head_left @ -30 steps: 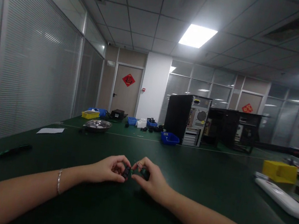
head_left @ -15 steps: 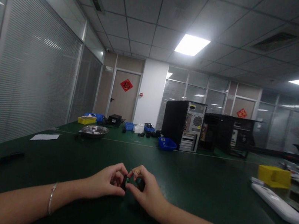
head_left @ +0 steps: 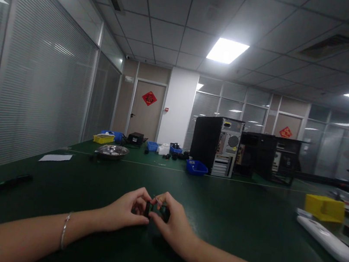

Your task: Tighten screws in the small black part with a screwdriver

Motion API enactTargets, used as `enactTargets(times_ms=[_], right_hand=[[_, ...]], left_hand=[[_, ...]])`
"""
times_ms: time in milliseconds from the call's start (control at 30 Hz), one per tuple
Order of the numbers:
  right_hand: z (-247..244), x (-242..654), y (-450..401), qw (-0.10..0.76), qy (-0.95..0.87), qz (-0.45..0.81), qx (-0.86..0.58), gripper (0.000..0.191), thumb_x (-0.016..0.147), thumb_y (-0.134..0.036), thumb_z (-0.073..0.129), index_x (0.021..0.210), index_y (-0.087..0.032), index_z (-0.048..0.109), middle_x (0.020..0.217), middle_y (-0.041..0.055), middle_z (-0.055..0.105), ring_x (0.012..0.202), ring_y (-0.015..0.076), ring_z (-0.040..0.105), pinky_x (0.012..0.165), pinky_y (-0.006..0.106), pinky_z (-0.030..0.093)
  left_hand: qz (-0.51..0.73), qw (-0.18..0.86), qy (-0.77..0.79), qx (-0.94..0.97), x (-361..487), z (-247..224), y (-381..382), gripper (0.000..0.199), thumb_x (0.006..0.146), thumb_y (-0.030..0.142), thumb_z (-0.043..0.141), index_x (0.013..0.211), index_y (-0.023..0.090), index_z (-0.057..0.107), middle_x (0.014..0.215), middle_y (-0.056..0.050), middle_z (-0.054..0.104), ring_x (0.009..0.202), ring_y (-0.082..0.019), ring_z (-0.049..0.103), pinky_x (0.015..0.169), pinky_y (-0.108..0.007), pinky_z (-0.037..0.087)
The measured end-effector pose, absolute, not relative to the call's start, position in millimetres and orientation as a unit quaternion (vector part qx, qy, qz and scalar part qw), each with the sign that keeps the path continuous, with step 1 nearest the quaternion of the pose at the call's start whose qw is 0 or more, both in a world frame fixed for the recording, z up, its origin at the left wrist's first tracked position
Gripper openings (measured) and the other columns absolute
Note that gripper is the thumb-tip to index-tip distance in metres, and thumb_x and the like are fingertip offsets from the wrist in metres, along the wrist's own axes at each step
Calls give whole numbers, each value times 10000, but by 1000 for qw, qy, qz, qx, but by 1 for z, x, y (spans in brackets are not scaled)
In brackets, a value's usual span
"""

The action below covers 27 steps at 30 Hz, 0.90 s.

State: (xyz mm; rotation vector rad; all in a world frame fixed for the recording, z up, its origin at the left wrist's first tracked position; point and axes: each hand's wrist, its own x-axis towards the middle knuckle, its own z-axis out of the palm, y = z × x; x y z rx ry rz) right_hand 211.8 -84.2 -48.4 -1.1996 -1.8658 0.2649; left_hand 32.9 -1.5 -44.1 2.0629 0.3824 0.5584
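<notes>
Between my fingertips, low in the middle of the head view, is a small dark part (head_left: 148,209) with a greenish, board-like face. My left hand (head_left: 123,209) pinches its left side between thumb and forefinger. From the right, my right hand (head_left: 177,222) closes thumb and forefinger on the same part. A thin wire-like piece (head_left: 159,200) shows by the right fingers. The part is held above the green table (head_left: 218,234); its exact kind is too small and dark to make out.
Farther back stand a metal bowl (head_left: 112,152), a blue bin (head_left: 196,168) and a computer case (head_left: 207,144). A dark pen-like tool (head_left: 12,183) and paper (head_left: 55,158) lie left. At right are a yellow bin (head_left: 324,209) and a long white device (head_left: 328,241).
The view has shifted slightly, so the background sits a little farther right. Both hands keep hold of the small dark part, with only a slight shift of the fingers.
</notes>
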Motion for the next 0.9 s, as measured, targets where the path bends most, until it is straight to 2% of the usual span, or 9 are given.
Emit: enactTargets(times_ms=[300,433,600,767,900], right_hand=[[-53,211,-83,388,-756,40,-525,161,736,-181,584,856,-215,482,807,-18,583,710,132,530,623,218,370],[-52,210,-85,360,-775,4,-519,146,752,-151,550,859,-222,482,839,-22,579,706,122,530,603,206,360],[-50,207,-84,355,-783,-7,-511,133,772,-157,538,863,-223,466,878,-18,579,731,123,542,618,205,376],[-46,206,-86,374,-800,23,-468,143,778,-144,540,863,-219,453,1006,5,572,862,135,550,731,226,407],[-43,207,-90,391,-803,42,-448,96,793,-168,534,855,-205,471,1204,56,480,1000,166,512,812,264,401]], left_hand=[[240,440,177,847,33,-45,-3,349,686,249,668,954,161,462,854,-10,575,750,-129,539,666,-264,403],[238,509,140,815,35,-48,0,331,731,289,633,982,163,459,888,-29,589,799,-145,556,710,-285,409],[261,568,133,769,40,-54,6,301,786,310,567,1016,162,443,817,-26,597,746,-146,562,679,-288,416],[256,612,151,733,40,-48,1,300,770,250,587,1027,150,470,921,-55,605,860,-173,575,760,-308,424],[314,596,184,715,36,-45,18,226,776,237,579,967,127,527,918,-67,609,887,-175,572,821,-315,426]])
